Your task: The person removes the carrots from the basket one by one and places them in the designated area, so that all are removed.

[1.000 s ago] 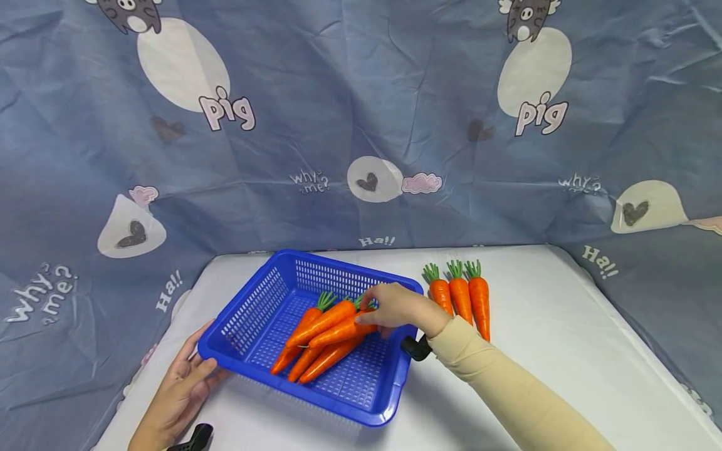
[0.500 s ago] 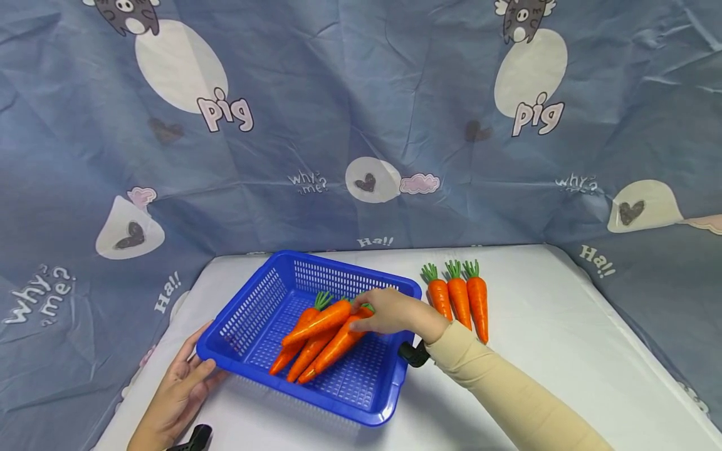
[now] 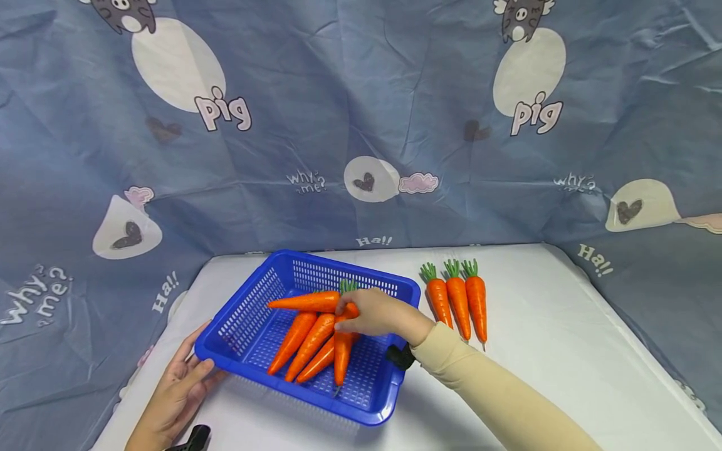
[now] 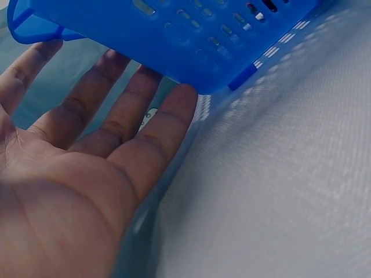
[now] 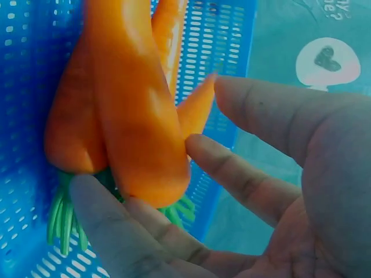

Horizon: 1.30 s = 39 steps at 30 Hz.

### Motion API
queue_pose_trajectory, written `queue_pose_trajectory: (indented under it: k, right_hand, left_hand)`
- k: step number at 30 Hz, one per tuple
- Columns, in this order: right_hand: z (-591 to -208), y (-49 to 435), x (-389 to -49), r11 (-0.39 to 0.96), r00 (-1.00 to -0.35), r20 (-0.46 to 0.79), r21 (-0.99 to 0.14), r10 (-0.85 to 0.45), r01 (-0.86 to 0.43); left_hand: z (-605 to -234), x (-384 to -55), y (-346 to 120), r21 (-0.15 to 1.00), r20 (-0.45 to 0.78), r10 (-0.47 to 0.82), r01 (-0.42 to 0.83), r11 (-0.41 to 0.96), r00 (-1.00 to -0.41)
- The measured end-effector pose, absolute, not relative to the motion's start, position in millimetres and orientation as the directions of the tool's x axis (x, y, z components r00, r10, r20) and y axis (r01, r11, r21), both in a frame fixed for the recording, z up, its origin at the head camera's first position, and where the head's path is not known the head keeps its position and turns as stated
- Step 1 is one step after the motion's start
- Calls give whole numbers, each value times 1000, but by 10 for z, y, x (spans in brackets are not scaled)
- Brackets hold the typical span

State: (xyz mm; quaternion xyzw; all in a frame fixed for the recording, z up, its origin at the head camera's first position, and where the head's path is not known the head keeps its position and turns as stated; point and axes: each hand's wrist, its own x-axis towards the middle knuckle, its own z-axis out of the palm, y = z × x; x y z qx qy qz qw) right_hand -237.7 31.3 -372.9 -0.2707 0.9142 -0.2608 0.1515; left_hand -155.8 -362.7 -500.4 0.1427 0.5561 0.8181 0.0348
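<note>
A blue perforated plastic basket (image 3: 389,401) sits on the white table with several orange carrots in it. My right hand (image 3: 375,313) reaches over its right wall. The thumb and fingers hold a carrot (image 3: 341,360) near its leafy end, its tip pointing toward me. In the right wrist view the fingertips are round the head of this carrot (image 5: 142,116), close to another carrot's green leaves (image 5: 66,223). A carrot (image 3: 304,302) lies crosswise at the back. My left hand (image 3: 177,385) touches the basket's near-left corner; the left wrist view shows its extended fingers (image 4: 153,136) against the blue wall.
Three carrots (image 3: 458,304) with green tops lie side by side on the table (image 3: 541,351), right of the basket. A blue printed cloth (image 3: 304,125) hangs behind the table and at its sides.
My right hand has shifted a little left among the carrots. One carrot has swung crosswise at the back, and another now points toward me. The left hand and basket stay put.
</note>
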Motion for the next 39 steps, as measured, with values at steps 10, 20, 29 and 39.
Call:
queue_pose_trajectory:
  k: [10,20,29,39]
  right_hand:
    - [-3834,128,-2462,719,-845,-130,-601,-519,-349]
    - [-3940,12,-2522,770,-886,-110,-550,-450,-323]
    - [-3945,38,-2545,739,-894,-169,-636,-415,-223]
    - [-3951,136,-2566,591,-870,-194,-796,-454,-131]
  left_hand:
    - [-5004,-1551,-3633,934,175,198,99,-344,-964]
    - [-4999,-1544,-3643,944,150,176,88,-318,-973]
    - [-4993,-1548,-3632,947,131,169,73,-311,-977]
    - [-4992,-1547,-3628,944,133,168,73,-321,-977]
